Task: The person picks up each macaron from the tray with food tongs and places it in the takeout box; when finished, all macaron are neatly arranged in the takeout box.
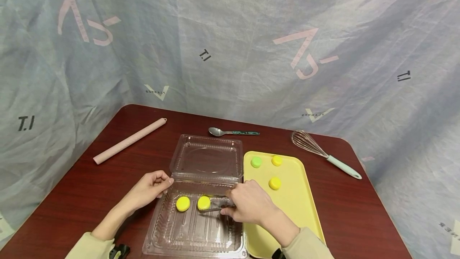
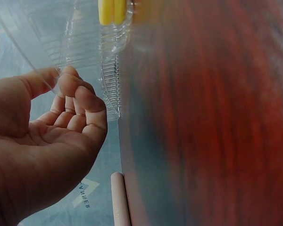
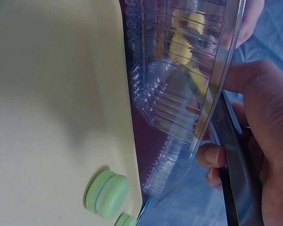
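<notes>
My right hand (image 1: 251, 203) grips dark metal tongs (image 3: 233, 160) over the clear plastic container (image 1: 195, 247). The tongs' tips reach a yellow macaron (image 1: 203, 203) inside the base, near its hinge side. To the left of it in the base sits another yellow macaron (image 1: 183, 204). My left hand (image 1: 151, 189) pinches the container's edge by the hinge between thumb and fingertips, as the left wrist view shows too. The container's lid (image 1: 206, 159) lies folded back. In the right wrist view the yellow macarons appear blurred through the plastic wall.
Right of the container, a yellow tray (image 1: 294, 211) holds a green macaron (image 1: 256, 162) and two yellow macarons (image 1: 274, 183). A pink rolling pin (image 1: 129, 141) lies at the left, a spoon (image 1: 233, 132) at the back, a whisk (image 1: 327, 155) at the right.
</notes>
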Available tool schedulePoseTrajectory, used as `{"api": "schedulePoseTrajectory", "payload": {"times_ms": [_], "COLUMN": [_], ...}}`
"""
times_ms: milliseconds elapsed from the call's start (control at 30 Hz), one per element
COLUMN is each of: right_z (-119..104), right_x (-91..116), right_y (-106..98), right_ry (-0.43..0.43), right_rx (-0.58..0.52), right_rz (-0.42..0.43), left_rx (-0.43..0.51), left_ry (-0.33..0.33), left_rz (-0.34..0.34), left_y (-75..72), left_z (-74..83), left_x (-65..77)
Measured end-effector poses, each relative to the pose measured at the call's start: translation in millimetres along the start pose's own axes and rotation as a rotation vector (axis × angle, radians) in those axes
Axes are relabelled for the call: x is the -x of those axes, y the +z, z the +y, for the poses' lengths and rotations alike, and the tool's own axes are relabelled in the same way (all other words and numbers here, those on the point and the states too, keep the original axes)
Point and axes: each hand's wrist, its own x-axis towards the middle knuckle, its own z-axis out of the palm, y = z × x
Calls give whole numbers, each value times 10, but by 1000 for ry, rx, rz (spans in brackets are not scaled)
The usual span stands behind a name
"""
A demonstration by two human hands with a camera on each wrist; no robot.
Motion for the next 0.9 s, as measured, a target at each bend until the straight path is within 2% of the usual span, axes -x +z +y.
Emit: {"api": "schedulePoseTrajectory", "payload": {"times_ms": [200,467,667,900], "right_z": [-2,20,71,195], "right_x": [5,37,77,166], "right_y": [-7,-34,-55,-116], "right_ry": [6,28,38,57], "right_rx": [-5,-74,-131,-178], "right_rz": [-5,-23,-11,41], "left_rx": [-7,-12,-1,-8], "left_ry": [5,4,-5,4], "left_rz": [5,-3,2,0], "left_y": [0,0,2,4], "left_z": [6,10,10,8], "left_x": [6,7,2,1]}}
